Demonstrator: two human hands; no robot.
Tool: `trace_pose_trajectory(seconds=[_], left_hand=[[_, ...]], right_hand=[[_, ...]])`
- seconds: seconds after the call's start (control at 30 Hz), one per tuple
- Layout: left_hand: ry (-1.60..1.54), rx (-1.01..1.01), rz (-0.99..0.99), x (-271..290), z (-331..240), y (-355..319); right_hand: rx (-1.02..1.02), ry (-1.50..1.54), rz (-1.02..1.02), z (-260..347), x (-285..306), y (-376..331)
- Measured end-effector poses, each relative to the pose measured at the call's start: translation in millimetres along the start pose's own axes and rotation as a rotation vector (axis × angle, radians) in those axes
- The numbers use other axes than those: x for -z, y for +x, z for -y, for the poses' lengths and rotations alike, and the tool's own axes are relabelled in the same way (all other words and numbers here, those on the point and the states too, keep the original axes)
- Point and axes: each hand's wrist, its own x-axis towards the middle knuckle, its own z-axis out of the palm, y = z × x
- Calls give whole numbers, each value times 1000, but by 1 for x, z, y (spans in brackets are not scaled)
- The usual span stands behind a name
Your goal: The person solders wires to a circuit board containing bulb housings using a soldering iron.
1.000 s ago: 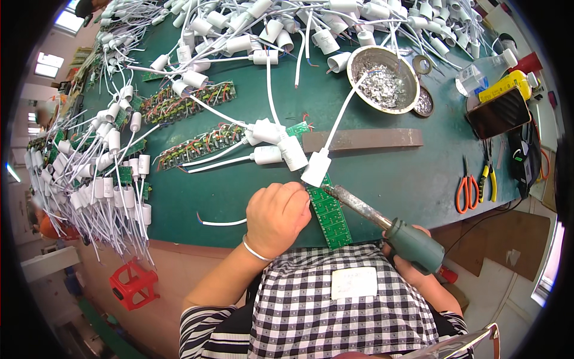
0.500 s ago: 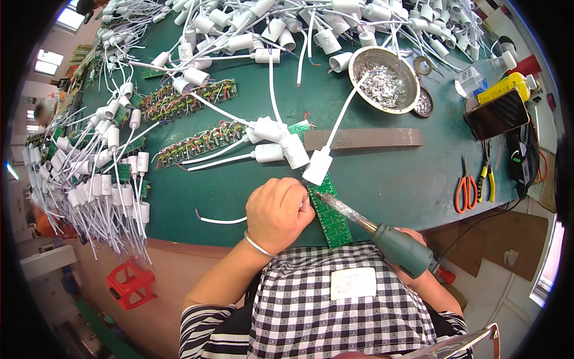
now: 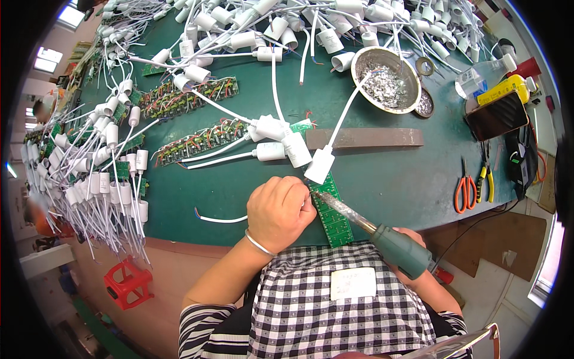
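Note:
My left hand [image 3: 278, 209] is closed, its fingertips pinched at the upper end of a green circuit board [image 3: 333, 218]. A white cable [image 3: 222, 219] with a bare-wired end comes out from under that hand; whatever else the fingers hold is hidden. My right hand [image 3: 412, 238], mostly covered, grips a soldering iron [image 3: 402, 250] by its thick dark green handle. The iron's metal tip meets the board's upper end beside my left fingertips. Just above the board lies a white lamp holder [image 3: 320, 166], its cable running up into a metal bowl [image 3: 414, 99] of silvery solder scraps.
A flat brown bar [image 3: 365, 138] lies beyond the board, near several white lamp holders [image 3: 294, 148]. Wired board strips [image 3: 203, 140] and heaped lamp holders fill the left and back. Orange-handled scissors [image 3: 465, 194], yellow-handled pliers [image 3: 487, 182] and a phone [image 3: 496, 116] are at right.

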Motion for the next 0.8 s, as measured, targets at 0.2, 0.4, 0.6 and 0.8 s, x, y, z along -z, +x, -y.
trace_pose_trajectory(seconds=[0.2,0.4,0.6,0.8], left_hand=[[10,-2,0,2,-1,0],[29,-5,-21,0,1,-2],[46,-43,-52,1,2,-3],[93,12,63,21,-11,-1]], right_hand=[[-74,184,-167,-26,-10,-21],[-221,333,12,0,6,12],[-239,393,-74,-17,-1,-5],[-208,601,-158,-19,1,0]])
